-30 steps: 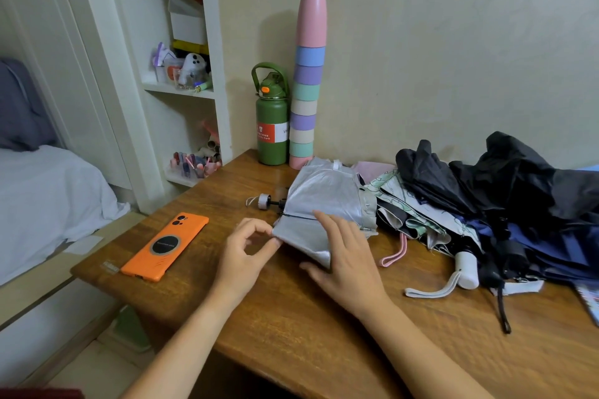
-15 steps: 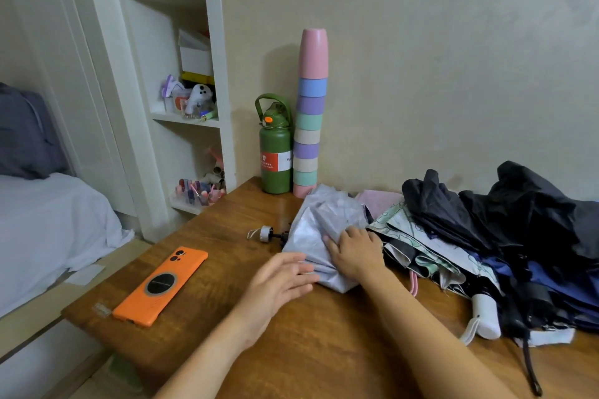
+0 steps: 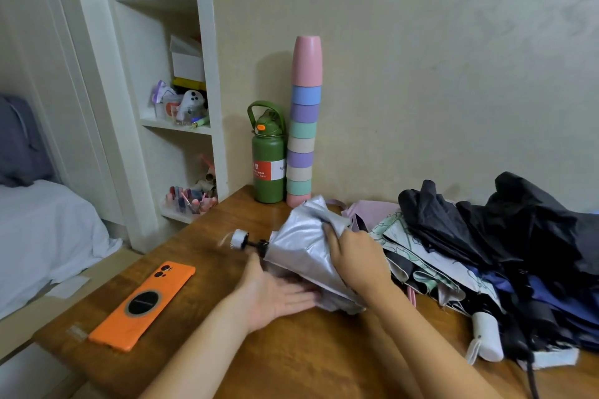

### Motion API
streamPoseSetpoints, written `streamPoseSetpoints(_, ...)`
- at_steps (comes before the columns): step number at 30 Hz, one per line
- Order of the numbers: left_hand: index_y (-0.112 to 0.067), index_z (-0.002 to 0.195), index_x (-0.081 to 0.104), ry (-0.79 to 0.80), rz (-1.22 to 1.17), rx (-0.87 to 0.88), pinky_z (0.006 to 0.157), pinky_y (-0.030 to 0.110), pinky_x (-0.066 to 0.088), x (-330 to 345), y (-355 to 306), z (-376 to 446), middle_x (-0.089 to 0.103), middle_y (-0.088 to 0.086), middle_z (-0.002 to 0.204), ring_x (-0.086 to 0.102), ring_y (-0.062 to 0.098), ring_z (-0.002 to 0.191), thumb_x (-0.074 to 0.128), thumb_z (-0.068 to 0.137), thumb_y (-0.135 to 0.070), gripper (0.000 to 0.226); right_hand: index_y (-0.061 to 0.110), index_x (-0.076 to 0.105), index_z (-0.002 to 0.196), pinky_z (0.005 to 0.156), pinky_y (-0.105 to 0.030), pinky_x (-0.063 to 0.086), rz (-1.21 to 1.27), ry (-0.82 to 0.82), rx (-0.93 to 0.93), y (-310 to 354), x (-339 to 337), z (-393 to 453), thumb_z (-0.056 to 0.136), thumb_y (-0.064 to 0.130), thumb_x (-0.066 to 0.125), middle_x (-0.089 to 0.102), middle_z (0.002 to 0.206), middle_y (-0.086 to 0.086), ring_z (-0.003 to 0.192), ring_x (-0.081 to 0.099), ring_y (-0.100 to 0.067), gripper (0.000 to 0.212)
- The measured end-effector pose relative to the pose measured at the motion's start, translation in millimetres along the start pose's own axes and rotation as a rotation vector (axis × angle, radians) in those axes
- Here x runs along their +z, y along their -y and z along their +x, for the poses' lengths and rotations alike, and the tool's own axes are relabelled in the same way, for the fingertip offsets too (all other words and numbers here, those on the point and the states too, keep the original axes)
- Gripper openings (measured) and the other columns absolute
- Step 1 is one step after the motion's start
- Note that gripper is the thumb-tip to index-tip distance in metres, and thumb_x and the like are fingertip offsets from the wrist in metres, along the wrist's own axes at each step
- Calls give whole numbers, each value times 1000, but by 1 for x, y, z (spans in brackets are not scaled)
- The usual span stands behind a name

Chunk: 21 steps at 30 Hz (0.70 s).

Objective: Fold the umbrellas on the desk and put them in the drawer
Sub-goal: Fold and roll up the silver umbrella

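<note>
- The silver umbrella [image 3: 301, 243] lies on the desk [image 3: 291, 359], its canopy only partly gathered.
- The right hand [image 3: 356, 264] has its grip closed on the fabric; the left hand [image 3: 275, 295] lies flat and open beside it.
- The umbrella pile [image 3: 486, 252] waits unfolded; no drawer is in view.

We find a brown wooden surface [image 3: 291, 359]. On it lie an orange phone [image 3: 142, 304] near the left edge, a green bottle [image 3: 268, 165] and a stack of cups [image 3: 303, 139] against the wall, a silver umbrella [image 3: 301, 246] mid-surface, and a heap of umbrellas [image 3: 505, 262] at right, possibly four.
</note>
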<state>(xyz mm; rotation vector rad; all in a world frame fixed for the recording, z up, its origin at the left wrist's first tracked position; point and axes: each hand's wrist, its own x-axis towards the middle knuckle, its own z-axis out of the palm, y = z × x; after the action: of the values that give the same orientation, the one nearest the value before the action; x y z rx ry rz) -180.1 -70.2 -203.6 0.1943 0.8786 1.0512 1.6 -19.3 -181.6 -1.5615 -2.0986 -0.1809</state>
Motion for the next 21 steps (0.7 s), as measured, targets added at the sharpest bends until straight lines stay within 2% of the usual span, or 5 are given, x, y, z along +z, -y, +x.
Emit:
streamPoseSetpoints(3,-13,141,53,10,-199,131,106,75,37,4,-14,4,53,32,143,49,57,128,28,97,-75,80,12,63,87,69,-41,42,45,34,-53,10,-23,-7,109,50,25,69,87,-16,83,65,-38,58)
streamPoseSetpoints(8,-11,134,64,30,-228,284,91,58,50,5,-18,10,67,28,128,58,46,123,35,97,-73,77,14,64,95,63,-37,41,-15,-11,-83,13,-2,-33,105,57,16,67,85,-11,79,65,-33,66)
streamPoseSetpoints(12,-10,137,62,-56,-193,289,107,54,44,0,-17,13,63,22,136,55,43,129,34,101,-61,69,22,71,114,55,-32,32,-112,-54,-82,13,25,-49,102,59,1,52,69,-2,68,64,-26,80)
streamPoseSetpoints(17,-1,127,63,-306,-230,349,86,55,55,-19,-12,11,69,21,123,67,39,109,42,108,-22,35,17,73,75,42,-26,23,-123,-199,-52,14,33,-52,108,55,6,54,56,-1,43,54,-19,84)
streamPoseSetpoints(21,6,141,49,-368,-129,369,101,59,46,-26,2,-25,60,24,122,56,40,127,34,105,-3,40,14,72,71,34,-28,31,-167,-267,-103,10,42,-56,97,38,61,53,57,-3,44,54,-22,37)
